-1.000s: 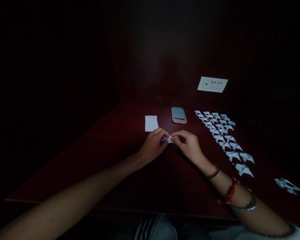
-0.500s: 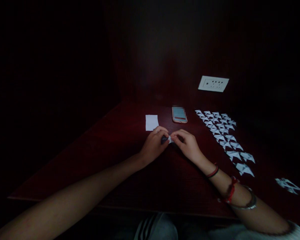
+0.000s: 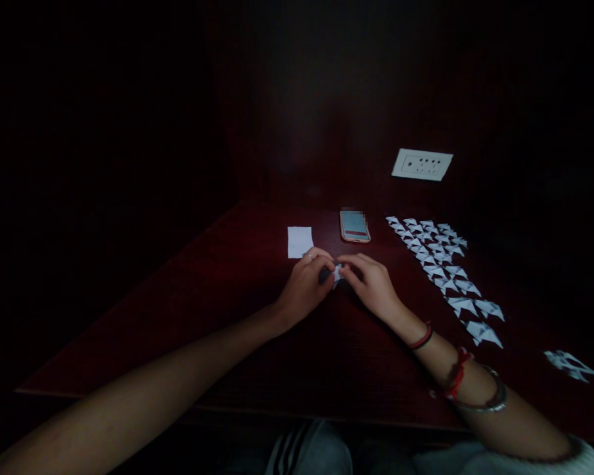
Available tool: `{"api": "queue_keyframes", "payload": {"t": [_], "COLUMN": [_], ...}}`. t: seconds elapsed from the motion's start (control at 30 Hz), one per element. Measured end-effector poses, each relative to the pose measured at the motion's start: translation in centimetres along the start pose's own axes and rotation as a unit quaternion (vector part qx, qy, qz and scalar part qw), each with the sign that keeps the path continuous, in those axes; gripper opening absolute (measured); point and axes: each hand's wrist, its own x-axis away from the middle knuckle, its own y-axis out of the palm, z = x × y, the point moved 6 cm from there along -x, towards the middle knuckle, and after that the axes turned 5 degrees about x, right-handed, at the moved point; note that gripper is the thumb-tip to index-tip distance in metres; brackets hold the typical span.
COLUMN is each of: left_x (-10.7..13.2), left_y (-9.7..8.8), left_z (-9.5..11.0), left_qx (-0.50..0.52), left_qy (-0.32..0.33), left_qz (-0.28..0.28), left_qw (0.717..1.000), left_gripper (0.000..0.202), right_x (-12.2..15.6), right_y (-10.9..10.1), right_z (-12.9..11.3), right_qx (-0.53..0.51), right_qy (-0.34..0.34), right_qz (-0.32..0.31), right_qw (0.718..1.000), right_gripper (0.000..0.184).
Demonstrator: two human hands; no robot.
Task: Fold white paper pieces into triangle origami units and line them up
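My left hand (image 3: 304,285) and my right hand (image 3: 372,285) meet over the dark red table (image 3: 257,343), fingertips pinched together on a small folded white paper piece (image 3: 337,274). Most of that piece is hidden by my fingers. A flat white paper square (image 3: 299,241) lies just beyond my left hand. Red and black bands and a metal bangle circle my right wrist.
A phone (image 3: 354,226) lies face up beyond my hands. Several small folded white paper pieces (image 3: 443,267) lie in rows to the right, with one more (image 3: 569,365) near the right edge. A white wall socket (image 3: 422,164) sits on the dark back panel. The surroundings are very dark.
My fingers have shifted slightly on the small paper piece, which now shows a bit lower between them. Both arms stay in place.
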Motion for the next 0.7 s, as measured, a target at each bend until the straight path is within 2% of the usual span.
{"api": "queue_keyframes", "payload": {"t": [0.17, 0.47, 0.7], "left_x": [-0.1, 0.1, 0.0], "left_y": [-0.2, 0.6, 0.5], "left_z": [0.0, -1.0, -0.9], "left_qx": [-0.003, 0.026, 0.051], "left_qy": [-0.012, -0.04, -0.041], "left_qz": [-0.008, -0.04, -0.043], "left_qw": [1.0, 0.998, 0.997], "left_gripper": [0.013, 0.014, 0.009], "right_x": [0.0, 0.0, 0.0], "right_y": [0.0, -0.3, -0.3], "right_z": [-0.3, -0.1, -0.4], "right_qx": [0.014, 0.023, 0.011], "right_qy": [-0.025, -0.006, -0.013], "right_qz": [-0.022, -0.006, -0.015], "right_qw": [0.999, 1.0, 1.0], "right_gripper": [0.014, 0.012, 0.009]}}
